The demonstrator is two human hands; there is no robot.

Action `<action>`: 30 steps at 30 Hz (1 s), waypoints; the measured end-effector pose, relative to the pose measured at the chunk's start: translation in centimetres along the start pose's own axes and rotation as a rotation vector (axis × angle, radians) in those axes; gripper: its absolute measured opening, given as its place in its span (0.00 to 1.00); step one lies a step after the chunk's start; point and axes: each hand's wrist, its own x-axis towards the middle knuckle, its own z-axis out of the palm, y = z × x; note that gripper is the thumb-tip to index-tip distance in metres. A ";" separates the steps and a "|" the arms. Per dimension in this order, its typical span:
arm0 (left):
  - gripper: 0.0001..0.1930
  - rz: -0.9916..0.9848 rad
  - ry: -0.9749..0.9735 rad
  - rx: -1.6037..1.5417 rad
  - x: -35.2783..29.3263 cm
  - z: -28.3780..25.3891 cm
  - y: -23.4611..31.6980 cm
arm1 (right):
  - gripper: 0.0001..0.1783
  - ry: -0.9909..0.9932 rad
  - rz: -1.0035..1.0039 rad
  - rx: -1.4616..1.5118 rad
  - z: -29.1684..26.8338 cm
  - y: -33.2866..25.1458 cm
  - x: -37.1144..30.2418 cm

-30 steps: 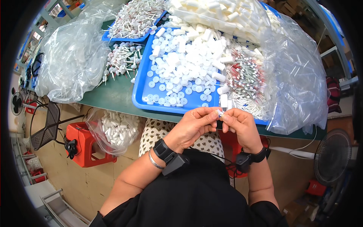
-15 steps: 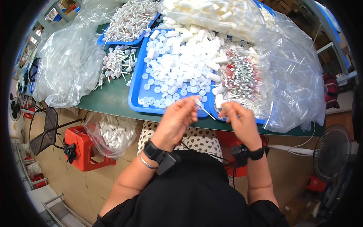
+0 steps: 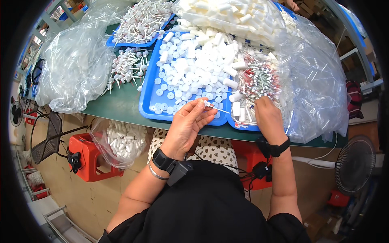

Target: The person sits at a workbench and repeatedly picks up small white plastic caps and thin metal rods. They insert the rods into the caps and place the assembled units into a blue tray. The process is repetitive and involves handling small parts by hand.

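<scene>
Pinched between thumb and forefinger, the left hand (image 3: 186,124) holds a pin (image 3: 219,108) close to its white head, which shows just past the fingertips. Its thin shaft runs clear of the grip, to the right and slightly toward the body, while the other fingers lie loosely curled below. In view, the pin crosses the near right corner of the left tray (image 3: 150,94), where discs (image 3: 170,95) lie scattered, and its tip ends near two white cylinders (image 3: 239,112). Apart from it, the right hand (image 3: 268,119) dips over the right tray (image 3: 245,127) to a red and grey heap (image 3: 259,79); its fingertips are hidden, so whether they hold anything cannot be told.
</scene>
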 end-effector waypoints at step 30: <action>0.19 -0.089 -0.151 0.117 -0.6 2.1 -2.6 | 0.12 -0.462 0.533 1.464 -2.4 -5.5 -0.6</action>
